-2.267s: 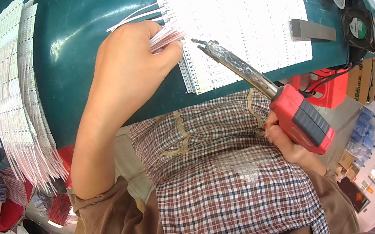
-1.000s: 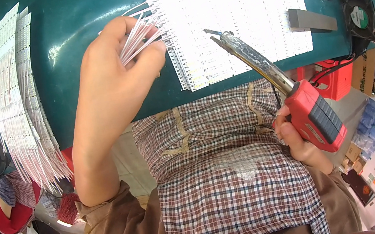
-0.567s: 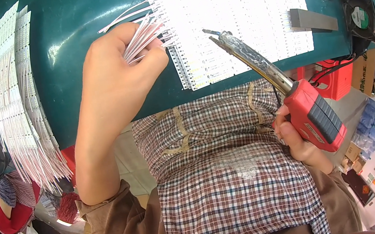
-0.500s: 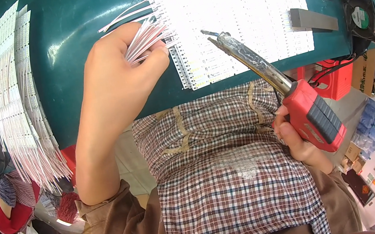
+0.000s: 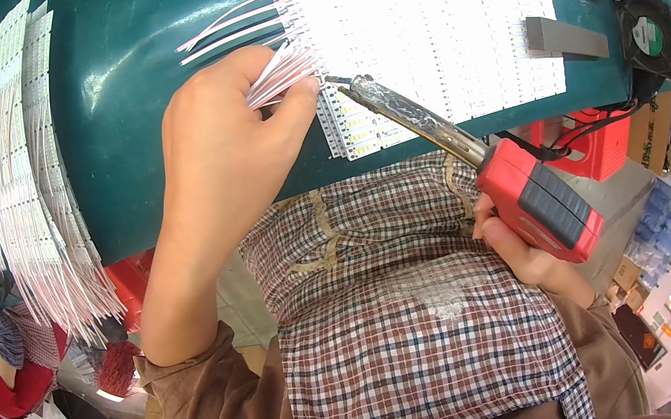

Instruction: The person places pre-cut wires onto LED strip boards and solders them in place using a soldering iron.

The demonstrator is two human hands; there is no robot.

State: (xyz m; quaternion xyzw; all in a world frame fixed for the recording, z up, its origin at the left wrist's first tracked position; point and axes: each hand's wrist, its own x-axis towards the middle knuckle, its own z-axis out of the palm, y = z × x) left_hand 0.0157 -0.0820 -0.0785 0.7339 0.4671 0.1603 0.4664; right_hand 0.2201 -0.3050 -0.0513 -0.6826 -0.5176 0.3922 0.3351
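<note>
1. The left hand had its grip closed on a bundle of pale wires, pinching it between thumb and fingers, apparently to keep the ends gathered at the boards' left edge.
2. The right hand had its grip wrapped around the red handle of a soldering iron, slanted so that the tip came just beside the left thumb; whether it touched anything was unclear.
3. The white LED boards lay flat on the green tabletop, in front of the person, with free wires trailing leftward.
4. A grey bar rested across their right edge, probably as a weight.
5. More wired boards lay at far left, wires toward the person, seemingly kept apart.
</note>
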